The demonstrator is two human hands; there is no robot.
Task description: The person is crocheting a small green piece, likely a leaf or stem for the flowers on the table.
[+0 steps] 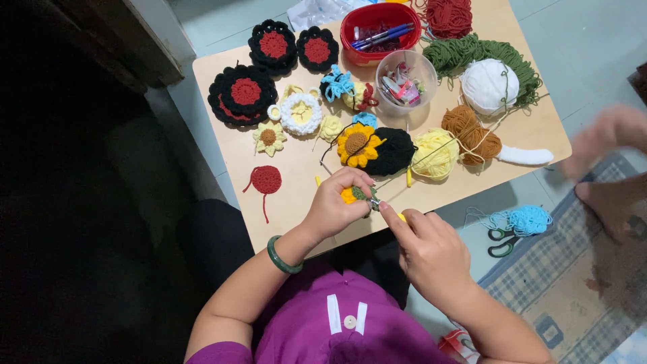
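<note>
Head view: left hand point(335, 202) closed around a small yellow-and-green crochet piece point(355, 195), held just above the near edge of the wooden table point(296, 168). Right hand point(428, 249) grips a yellow-handled crochet hook point(397, 216), tip at the piece. Black yarn strand runs from the work to the finished sunflower point(357, 145). Scissors point(502, 243) lie on the floor, right.

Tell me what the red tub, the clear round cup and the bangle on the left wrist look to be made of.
Red tub: likely plastic, glossy and opaque, with a smooth moulded rim. Clear round cup: thin see-through plastic by the look, since its contents show through the wall; glass cannot be ruled out. Bangle: smooth, polished green ring, possibly stone such as jade, or glass or resin.
</note>
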